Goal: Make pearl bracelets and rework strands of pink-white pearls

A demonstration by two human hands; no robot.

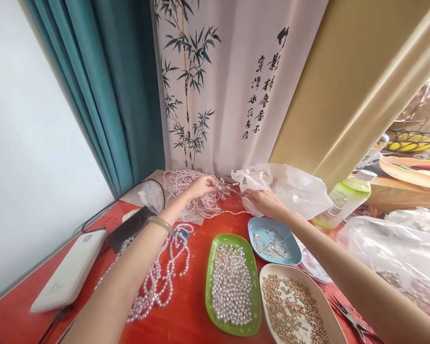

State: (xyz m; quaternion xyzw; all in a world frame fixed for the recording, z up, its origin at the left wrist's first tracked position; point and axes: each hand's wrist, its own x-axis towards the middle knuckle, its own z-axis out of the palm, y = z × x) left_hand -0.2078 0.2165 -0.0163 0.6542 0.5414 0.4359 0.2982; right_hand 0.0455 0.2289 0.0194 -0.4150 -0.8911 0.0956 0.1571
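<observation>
Over a heap of pearly pink bead strands at the back of the table, my left hand is closed, thumb and fingers pinched on a bead strand. My right hand reaches in from the right, fingers pinched on the end of a thin strand that runs between the two hands. Exactly what lies between the fingertips is too small to make out. One loose string of beads curves along the red table below the hands. More pearly strands lie under and beside my left forearm, with a small blue piece among them.
A green tray holds pearly beads, a cream tray gold beads, and a blue dish small metal pins. Pliers lie at right. A bottle and plastic bags stand behind. A white power bank is at left.
</observation>
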